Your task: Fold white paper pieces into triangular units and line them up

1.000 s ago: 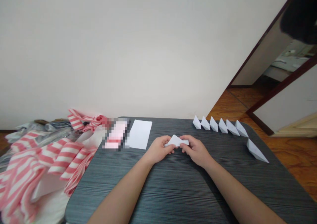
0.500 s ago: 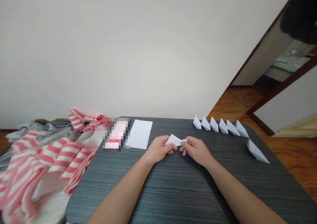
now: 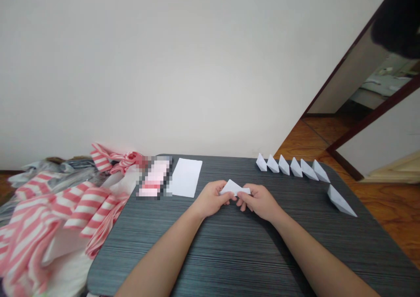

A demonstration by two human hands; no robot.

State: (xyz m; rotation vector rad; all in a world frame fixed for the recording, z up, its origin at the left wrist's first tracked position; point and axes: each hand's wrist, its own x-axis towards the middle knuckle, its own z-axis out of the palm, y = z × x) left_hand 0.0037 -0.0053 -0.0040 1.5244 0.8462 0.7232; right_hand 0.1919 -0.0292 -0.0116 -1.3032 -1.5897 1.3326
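A small piece of folded white paper, peaked at the top, is held just above the dark table. My left hand pinches its left side, the thumb lying along the lower edge. On the right side, my right hand grips it too, its thumb close to the left one. The fingers behind the paper are partly hidden. Several folded white paper boats stand in a row at the table's back right. One more paper boat sits nearer, by the right edge.
Flat white paper lies at the back left, beside a pixelated pink and white item. Left of the table is a heap of clothes with red-and-white striped cloth. A pale wall rises behind the table.
My right hand has moved slightly left along the paper, bringing its thumb close to my left thumb. The paper has shifted a little to the right. The boats have not moved.
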